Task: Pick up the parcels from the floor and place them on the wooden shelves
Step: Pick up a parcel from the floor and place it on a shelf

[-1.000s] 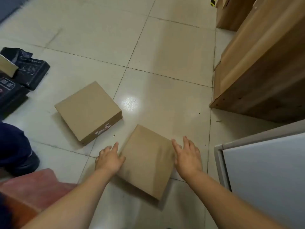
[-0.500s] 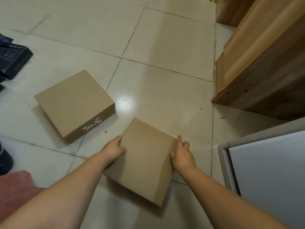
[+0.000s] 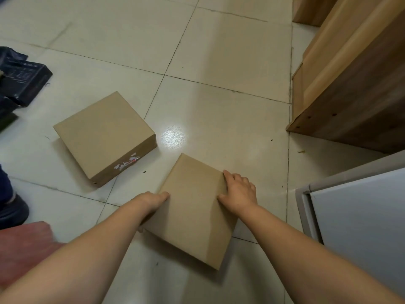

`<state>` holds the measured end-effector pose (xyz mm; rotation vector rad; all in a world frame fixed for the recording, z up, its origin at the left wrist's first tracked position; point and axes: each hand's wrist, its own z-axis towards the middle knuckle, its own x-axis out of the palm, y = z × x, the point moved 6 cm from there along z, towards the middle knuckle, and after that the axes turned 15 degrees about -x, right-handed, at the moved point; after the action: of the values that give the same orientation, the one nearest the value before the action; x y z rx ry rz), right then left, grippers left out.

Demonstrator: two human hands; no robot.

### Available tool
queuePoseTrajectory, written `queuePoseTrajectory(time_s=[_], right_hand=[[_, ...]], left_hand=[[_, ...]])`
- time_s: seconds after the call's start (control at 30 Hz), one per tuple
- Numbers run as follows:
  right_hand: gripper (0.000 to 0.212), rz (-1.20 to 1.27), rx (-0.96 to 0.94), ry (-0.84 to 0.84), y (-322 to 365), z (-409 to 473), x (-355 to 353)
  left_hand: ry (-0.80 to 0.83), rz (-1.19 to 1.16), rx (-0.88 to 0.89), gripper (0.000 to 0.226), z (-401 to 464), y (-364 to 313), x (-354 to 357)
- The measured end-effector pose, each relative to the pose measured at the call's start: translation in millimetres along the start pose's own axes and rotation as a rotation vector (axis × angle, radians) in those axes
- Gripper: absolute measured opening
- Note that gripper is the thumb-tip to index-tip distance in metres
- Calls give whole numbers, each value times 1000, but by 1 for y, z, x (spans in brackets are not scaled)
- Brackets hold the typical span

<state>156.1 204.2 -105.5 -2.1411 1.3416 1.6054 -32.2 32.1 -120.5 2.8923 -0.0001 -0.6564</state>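
A flat brown cardboard parcel [image 3: 192, 207] is in front of me just above the tiled floor, tilted, with both hands gripping it. My left hand [image 3: 151, 199] holds its left edge, fingers tucked under. My right hand [image 3: 240, 191] clasps its right edge, thumb on top. A second, thicker cardboard parcel [image 3: 103, 134] with a torn label on its side lies on the floor to the left. The wooden shelves [image 3: 350, 84] stand at the upper right.
Black plastic-wrapped parcels [image 3: 19, 82] lie at the far left. A dark shoe [image 3: 11, 209] and a reddish object [image 3: 24, 244] sit at the lower left. A white-grey panel [image 3: 359, 227] fills the lower right, close to my right arm.
Both hands went from resting beside the parcel to gripping its edges. The parcel's near side has tilted up from the floor. The view shifted slightly.
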Motion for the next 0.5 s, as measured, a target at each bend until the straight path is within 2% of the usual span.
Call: queuePoseTrajectory(time_s=[0.07,0.13,0.2,0.3,0.4,0.5], right_hand=[[73,9,56,-10,-6,-3,-2],[72,31,134,-23,-15,-8,-6],[72,59,200,-21,-23,-13,-6],[70,186,237,2,-27,-13,-2],[64,487,264,-24,-23,-10,5],[59,648,300,-57,-25,-11,6]], left_hand=[[-103,-38,91,62,-1,-7,-10],[-295,-77,222,59,-6,-17,-24],[-378,-200,322,59,-14,-24,-30],[-270,-221,283,48,-12,-29,-14],[-65,-278,225,34,-8,-29,8],[41,-426,218,37,-13,-33,11]])
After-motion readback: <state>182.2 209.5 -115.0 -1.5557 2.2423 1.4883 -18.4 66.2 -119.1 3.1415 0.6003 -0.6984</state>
